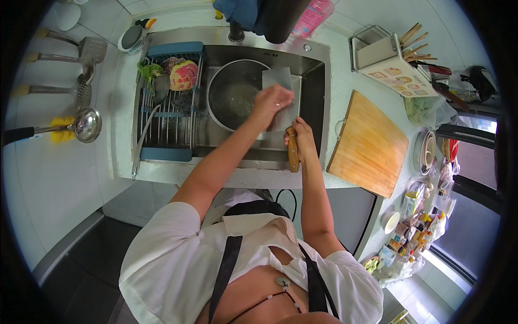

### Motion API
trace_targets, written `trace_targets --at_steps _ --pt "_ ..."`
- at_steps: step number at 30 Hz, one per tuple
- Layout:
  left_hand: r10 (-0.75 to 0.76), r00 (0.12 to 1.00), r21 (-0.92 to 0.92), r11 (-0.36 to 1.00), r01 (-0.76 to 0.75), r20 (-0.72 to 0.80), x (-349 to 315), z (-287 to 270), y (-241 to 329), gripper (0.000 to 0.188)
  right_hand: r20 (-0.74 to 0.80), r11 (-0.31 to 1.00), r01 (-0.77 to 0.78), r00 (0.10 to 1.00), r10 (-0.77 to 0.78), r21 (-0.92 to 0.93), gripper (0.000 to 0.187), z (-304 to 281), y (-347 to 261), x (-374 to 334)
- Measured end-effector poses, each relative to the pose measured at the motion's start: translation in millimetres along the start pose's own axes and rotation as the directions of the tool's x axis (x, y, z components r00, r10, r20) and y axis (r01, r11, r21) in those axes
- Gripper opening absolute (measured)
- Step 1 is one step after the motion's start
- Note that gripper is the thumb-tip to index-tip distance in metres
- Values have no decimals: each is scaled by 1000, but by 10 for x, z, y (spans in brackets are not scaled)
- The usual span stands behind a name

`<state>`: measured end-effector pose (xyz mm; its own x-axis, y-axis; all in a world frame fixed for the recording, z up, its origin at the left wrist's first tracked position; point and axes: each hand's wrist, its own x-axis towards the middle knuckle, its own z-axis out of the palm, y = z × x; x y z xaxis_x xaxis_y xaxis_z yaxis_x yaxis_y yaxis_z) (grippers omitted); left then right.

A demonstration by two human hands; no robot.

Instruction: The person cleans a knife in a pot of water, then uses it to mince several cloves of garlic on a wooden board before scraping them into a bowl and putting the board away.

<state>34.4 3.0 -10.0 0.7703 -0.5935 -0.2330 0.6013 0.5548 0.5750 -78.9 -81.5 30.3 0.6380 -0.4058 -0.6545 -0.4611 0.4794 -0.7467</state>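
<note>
My right hand is closed around the wooden handle of a cleaver, over the right part of the steel sink. The cleaver's broad grey blade points away from me. Against the blade lies my left hand, its fingers bent and somewhat blurred, so its grip is unclear. Just left of the blade, a round metal basin sits in the sink with what looks like water in it. My left forearm passes over the basin's near side.
A blue-ended drying rack at the sink's left holds greens, a red-yellow round item and a long ladle. The black faucet overhangs the back. Right of the sink lies a wooden cutting board, beyond it a chopstick holder.
</note>
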Motion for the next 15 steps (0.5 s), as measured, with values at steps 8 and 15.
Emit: trace_targets --at_steps 8,15 --pt "186 897 250 964 -87 -402 369 -773 155 36 112 985 75 992 -57 -157 26 -135 -101 -157" --pt "-333 903 -5 939 344 -272 81 -435 448 38 398 5 506 685 -611 -862 38 -107 -145 -349"
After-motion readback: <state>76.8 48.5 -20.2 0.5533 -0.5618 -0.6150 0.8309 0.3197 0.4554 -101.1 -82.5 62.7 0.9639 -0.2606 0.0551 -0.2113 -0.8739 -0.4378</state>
